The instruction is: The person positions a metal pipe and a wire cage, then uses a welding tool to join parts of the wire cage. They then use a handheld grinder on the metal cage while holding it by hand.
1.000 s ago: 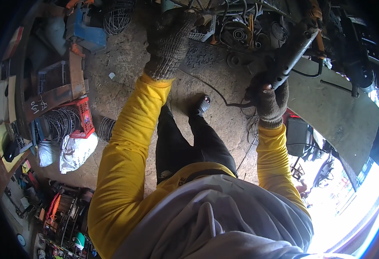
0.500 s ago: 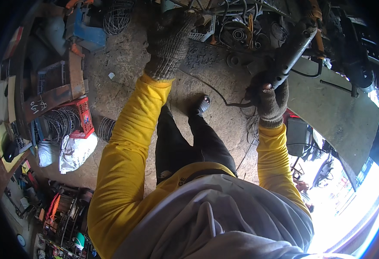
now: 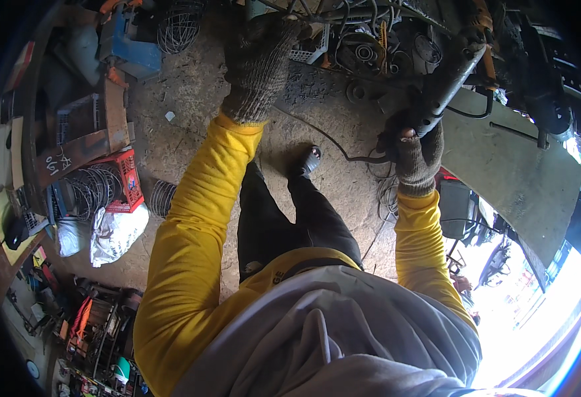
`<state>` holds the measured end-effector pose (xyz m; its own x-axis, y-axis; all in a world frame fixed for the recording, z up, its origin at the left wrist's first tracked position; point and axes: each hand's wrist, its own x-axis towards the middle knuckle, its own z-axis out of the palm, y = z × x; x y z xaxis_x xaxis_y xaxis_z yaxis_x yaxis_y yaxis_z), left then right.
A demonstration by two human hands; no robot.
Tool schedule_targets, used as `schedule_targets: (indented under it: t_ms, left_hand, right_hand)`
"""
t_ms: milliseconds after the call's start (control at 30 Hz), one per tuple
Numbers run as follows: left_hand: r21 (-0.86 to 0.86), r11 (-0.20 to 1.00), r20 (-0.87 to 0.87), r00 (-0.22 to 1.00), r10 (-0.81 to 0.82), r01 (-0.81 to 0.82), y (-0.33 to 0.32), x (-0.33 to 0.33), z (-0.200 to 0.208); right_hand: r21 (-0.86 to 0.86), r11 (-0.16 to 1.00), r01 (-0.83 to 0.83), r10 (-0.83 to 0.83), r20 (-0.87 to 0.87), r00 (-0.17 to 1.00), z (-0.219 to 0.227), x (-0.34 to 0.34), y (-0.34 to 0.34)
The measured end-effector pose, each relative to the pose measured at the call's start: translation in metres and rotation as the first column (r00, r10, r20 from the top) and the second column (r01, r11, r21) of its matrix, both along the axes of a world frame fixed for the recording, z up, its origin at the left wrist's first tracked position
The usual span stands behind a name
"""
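Note:
My left hand [image 3: 260, 69], in a dark knitted glove, is raised at the top of the view. Its fingers are closed at the end of a bent metal rod frame [image 3: 363, 13]; exactly what they grip is partly hidden. My right hand [image 3: 417, 157], gloved too, is wrapped round the lower end of a grey tubular corded power tool [image 3: 452, 83]. The tool slants up and to the right, away from me. From beside that hand a dark cord [image 3: 330, 140] runs left across the floor. The tool's far end is hard to make out among dark things.
A large grey metal sheet [image 3: 515, 155] lies to the right. Wheel-like parts and a white crate [image 3: 313, 49] stand ahead. On the left are a blue metal machine [image 3: 128, 49], a red crate [image 3: 130, 178], wire coils [image 3: 98, 188] and a white sack [image 3: 119, 231].
Hardly anything differs. Both gloved hands keep their places and grips, with only a very slight shift of the left hand and the tool.

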<state>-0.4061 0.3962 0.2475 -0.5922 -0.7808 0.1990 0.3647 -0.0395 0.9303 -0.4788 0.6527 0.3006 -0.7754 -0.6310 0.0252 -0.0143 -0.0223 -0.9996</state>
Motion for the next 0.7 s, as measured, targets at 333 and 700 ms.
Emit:
schedule_targets:
  t_ms: [333,700]
  left_hand:
    - [0.028,0.999,0.135,0.991,-0.018,0.014,0.000,0.003,0.002]
    - [-0.054,0.998,0.156,0.988,-0.003,0.011,-0.001,0.005,-0.001]
  right_hand:
    - [-0.013,1.000,0.003,-0.003,-0.012,1.000,-0.002,0.001,0.000]
    - [-0.011,1.000,-0.007,0.007,-0.026,1.000,0.001,-0.001,0.000]
